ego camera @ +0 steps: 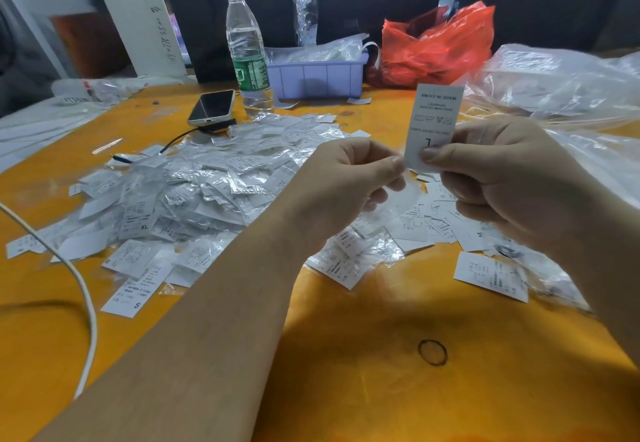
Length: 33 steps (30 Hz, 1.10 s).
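Observation:
My right hand pinches the lower end of a white care label marked "L" and "MADE IN CHINA", held upright above the orange table. Just left of it, my left hand pinches a small clear plastic sleeve that hangs below the fingers, beside the label's bottom edge. A big heap of labels in clear sleeves lies on the table to the left. Loose bare labels lie under my right hand.
A water bottle, a phone on a charger, a purple bin and a red plastic bag stand at the back. Large clear bags pile at the right. A white cable crosses the left. A dark rubber band lies near me.

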Each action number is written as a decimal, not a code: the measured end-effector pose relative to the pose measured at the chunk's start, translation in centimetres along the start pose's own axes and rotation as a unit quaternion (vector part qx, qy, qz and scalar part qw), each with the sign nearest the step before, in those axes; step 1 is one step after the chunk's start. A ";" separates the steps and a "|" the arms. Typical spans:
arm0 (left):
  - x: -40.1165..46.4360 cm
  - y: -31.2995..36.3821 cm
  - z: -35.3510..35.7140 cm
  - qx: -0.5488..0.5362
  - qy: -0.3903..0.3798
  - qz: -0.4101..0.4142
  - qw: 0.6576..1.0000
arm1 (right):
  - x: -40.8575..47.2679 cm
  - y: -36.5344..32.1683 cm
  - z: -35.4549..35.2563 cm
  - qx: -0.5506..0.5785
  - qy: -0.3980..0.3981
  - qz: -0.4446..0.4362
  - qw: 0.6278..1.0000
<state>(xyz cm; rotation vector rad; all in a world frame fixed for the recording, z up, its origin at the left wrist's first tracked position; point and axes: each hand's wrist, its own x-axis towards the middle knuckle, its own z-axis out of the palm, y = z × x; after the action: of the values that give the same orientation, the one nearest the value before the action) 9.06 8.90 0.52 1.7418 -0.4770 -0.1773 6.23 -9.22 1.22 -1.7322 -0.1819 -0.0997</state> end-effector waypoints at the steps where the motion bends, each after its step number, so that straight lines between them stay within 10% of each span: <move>1: 0.0 0.0 0.0 0.000 0.000 0.000 1.000 | 0.0 0.0 0.0 -0.006 0.005 -0.001 1.000; 33: 0.1 -0.3 0.0 -0.007 0.031 0.010 0.999 | -0.8 -0.5 0.5 -0.096 0.082 -0.037 0.991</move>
<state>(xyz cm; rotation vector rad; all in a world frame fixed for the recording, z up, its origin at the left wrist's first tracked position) 9.23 8.93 0.26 1.7226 -0.4459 -0.1125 5.38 -8.66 1.52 -1.8995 -0.1185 -0.3215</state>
